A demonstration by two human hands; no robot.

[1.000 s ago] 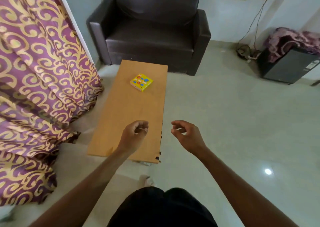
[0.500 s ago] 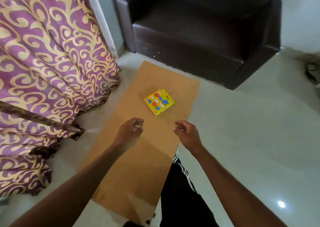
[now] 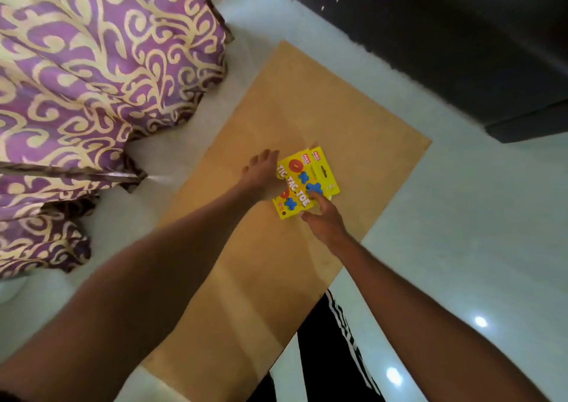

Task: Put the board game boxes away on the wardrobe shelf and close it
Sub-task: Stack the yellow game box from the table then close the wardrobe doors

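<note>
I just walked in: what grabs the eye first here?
The bright yellow Tic Tac Toe boxes in the middle of the wooden table, with the left hand and right hand at their two sides. Then the purple and gold patterned cloth filling the upper left.

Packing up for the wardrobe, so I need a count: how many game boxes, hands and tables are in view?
Yellow Tic Tac Toe boxes: 2, top box lying askew on lower box
Hands: 2, left hand, right hand
Wooden table: 1
Total: 5
</note>
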